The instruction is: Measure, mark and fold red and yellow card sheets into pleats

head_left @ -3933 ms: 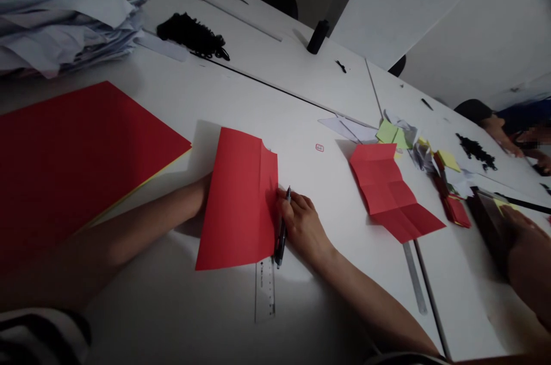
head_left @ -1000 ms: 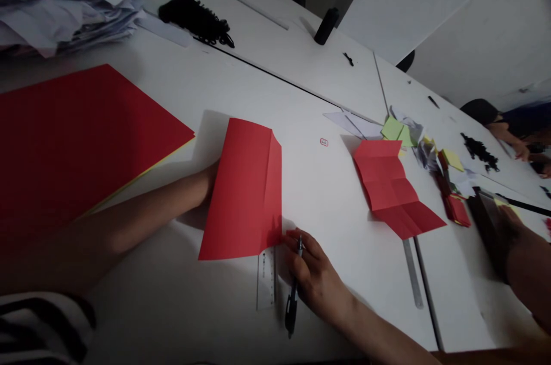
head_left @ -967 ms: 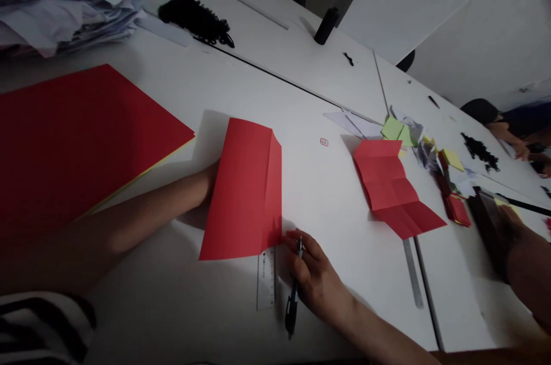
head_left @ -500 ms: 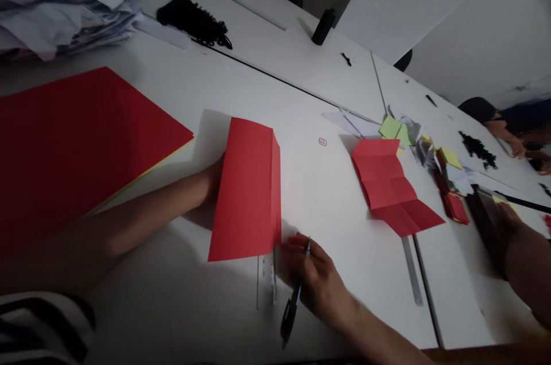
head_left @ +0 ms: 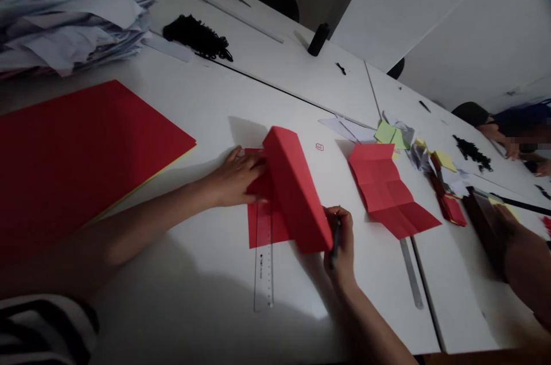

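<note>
1. Under the lifted part of the red sheet (head_left: pixel 297 187), the fingertips of the left hand (head_left: pixel 239 177) were partly lost from view; that hand lay spread over the sheet's low part, and I could not tell whether it gripped anything. The right hand (head_left: pixel 342 239) was closed around a dark pen (head_left: pixel 336 241), with its fingers at the sheet's near right corner; whether they also pinched the paper was hidden. The upper stretch of the clear ruler (head_left: pixel 263 273) could be seen only until it passed behind the hand and the paper.

2. The red sheet was in the middle of the white table (head_left: pixel 275 107), between the two hands. One part lay flat beneath the ruler, while the other stood up, tilted and leaning to the right, with a crease running lengthwise along it.

3. To the left lay large red sheets (head_left: pixel 86 152) with yellow showing at the edge, cut off by the frame. On the right, a creased red paper (head_left: pixel 390 190) lay well apart from the hands, just beyond a metal strip (head_left: pixel 411 273). Farther off were a heap of black cord (head_left: pixel 196 35), a pile of white paper (head_left: pixel 77 20) and a black cylinder (head_left: pixel 318 39). Another person's hand (head_left: pixel 505 218), at the right, rested by a dark box (head_left: pixel 486 227).
</note>
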Demonstrator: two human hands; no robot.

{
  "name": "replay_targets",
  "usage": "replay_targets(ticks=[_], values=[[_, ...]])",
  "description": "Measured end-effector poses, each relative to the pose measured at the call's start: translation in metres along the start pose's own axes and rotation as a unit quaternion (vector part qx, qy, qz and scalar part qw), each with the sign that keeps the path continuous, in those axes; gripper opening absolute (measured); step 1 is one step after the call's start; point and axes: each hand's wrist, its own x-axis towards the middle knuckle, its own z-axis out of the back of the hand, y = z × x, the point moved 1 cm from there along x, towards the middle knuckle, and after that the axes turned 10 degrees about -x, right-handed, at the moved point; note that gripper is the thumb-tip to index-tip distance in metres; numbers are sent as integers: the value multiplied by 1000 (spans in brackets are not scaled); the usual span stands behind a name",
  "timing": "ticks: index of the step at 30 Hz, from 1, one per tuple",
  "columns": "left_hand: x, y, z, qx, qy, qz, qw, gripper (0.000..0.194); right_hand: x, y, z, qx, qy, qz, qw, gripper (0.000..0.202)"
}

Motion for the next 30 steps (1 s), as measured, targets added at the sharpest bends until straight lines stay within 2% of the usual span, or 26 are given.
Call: replay_targets(ticks=[3, 5, 9, 13, 16, 18, 22, 26, 30], values=[[6, 9, 2, 40, 60, -55, 996, 52, 12, -10, 20, 60, -35, -98, 993, 31], [6, 13, 5, 63, 83, -67, 992, 48, 20, -16, 29, 96, -65, -144, 983, 33], [5, 17, 13, 70, 103, -58, 991, 42, 34, -22, 36, 130, -97, -172, 972, 34], [6, 14, 19, 56, 67, -25, 996, 32, 45, -23, 40, 125, -89, -159, 975, 30], [8, 10, 20, 47, 20, 7, 999, 35, 51, -23, 43, 120, -68, -156, 978, 33], [9, 6, 19, 61, -6, 18, 998, 38, 53, -24, 45, 126, -58, -158, 978, 34], [5, 0, 21, 101, -43, 51, 993, 28, 56, -30, 49, 140, -50, -155, 977, 31], [-1, -12, 20, 131, -47, 83, 987, 30, 57, -35, 52, 163, -57, -154, 973, 31], [-2, -28, 4, 138, -29, 85, 986, 43, 57, -34, 56, 190, -54, -160, 967, 30]])
